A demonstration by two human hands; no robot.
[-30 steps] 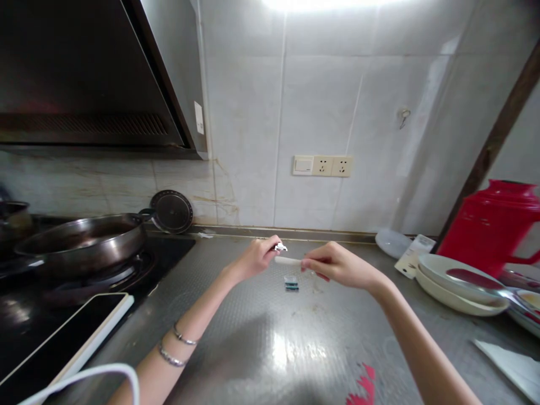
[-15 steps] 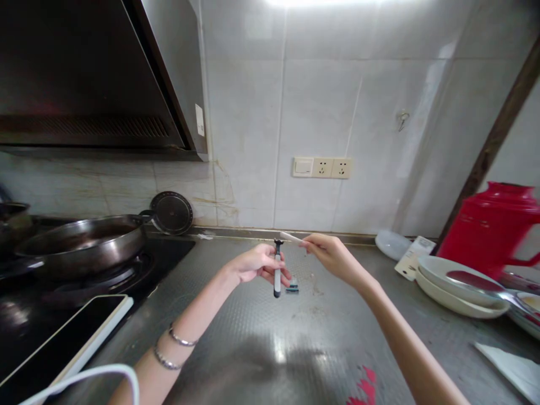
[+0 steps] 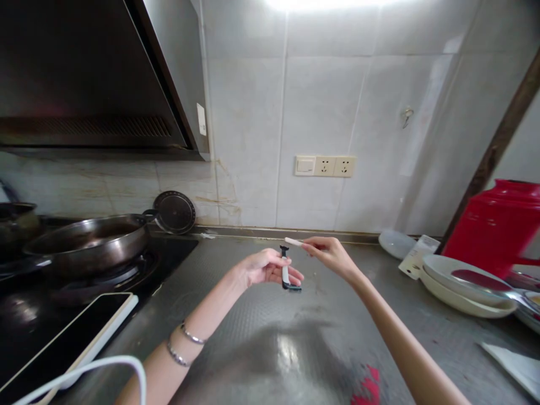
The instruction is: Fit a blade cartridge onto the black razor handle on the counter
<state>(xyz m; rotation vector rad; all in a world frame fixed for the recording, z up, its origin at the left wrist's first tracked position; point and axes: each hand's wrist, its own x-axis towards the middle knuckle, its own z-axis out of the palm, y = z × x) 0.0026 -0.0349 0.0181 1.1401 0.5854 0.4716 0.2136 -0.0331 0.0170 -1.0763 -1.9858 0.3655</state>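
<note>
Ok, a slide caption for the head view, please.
Left hand holding a black-and-white handle, right hand pinching a slim white stick, over a metal countertop.

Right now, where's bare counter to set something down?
The widest bare counter lies between the left forearm and right forearm, left of the red mark. A narrower strip parts the right forearm from stacked dishes. Crowded: the stove and beside the red jug.

Single head-worn view, wide, looking forward and down over a grey metal countertop [image 3: 236,349], lower centre. Faces a pale grey tiled wall [image 3: 242,101] nearly square-on, upper half. Bare left hand [image 3: 264,268] and bare right hand [image 3: 332,254] mid-frame, closer than the wall. Black metal range hood [image 3: 80,67] cropped upper left; glossy red jug [image 3: 491,230] cropped at right edge.
</note>
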